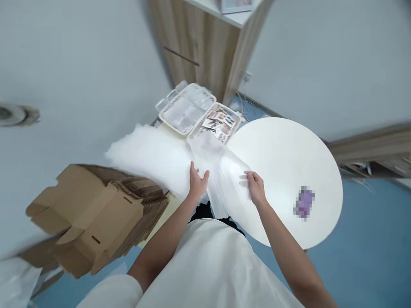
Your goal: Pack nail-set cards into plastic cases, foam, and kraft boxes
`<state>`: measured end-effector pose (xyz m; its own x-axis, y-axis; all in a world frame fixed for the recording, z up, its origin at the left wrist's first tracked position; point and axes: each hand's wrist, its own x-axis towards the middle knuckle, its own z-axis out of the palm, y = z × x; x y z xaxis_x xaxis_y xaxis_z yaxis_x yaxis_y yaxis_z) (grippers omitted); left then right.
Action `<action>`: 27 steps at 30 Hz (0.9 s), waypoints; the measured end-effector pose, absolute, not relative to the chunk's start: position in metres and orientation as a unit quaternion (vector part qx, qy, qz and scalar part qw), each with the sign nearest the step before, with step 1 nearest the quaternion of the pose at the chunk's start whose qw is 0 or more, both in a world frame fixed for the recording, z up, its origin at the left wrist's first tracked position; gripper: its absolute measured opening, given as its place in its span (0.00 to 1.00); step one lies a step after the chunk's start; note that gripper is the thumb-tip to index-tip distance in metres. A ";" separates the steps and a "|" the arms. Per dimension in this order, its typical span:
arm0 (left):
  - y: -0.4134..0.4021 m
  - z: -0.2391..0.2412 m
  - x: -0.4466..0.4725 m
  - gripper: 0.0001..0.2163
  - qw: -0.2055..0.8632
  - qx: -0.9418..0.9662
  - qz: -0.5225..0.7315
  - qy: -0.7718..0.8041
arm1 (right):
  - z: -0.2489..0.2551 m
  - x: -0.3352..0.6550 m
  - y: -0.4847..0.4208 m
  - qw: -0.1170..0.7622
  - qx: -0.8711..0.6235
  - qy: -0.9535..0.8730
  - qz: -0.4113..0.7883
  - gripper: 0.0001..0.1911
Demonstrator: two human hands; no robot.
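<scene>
White sheet (223, 177), edge pinched in right fingers (253, 176)

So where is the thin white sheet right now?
In the middle of the head view, the thin white sheet, pinched by the right hand, overlaps the left side of the round table.

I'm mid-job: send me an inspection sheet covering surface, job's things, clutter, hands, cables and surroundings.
Surface: round white table; blurred purple item on its right side.
Job's things: thin white sheet partly over the table; soft white pile left of it; basket of printed packets beyond.
Clutter: unfolded cardboard boxes, stacked at left.
Left hand: open, thumb apart; contact with the sheet unclear.
Right hand: pinches the sheet's edge.
Cables: white cables low beside the cabinet.
Surroundings: grey walls, blue floor.
</scene>
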<state>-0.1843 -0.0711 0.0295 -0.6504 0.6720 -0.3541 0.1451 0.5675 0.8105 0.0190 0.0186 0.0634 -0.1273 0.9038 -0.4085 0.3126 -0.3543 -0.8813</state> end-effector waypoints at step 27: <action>0.019 -0.064 0.051 0.26 0.422 0.526 0.139 0.725 | -0.055 0.274 -0.068 0.167 -0.797 -0.424 0.396 0.20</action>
<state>0.0509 0.0191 -0.0643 -0.0907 0.8794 -0.4674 0.6453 0.4093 0.6450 0.2736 -0.0685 -0.0550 0.3275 0.8083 -0.4893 0.5442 -0.5847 -0.6017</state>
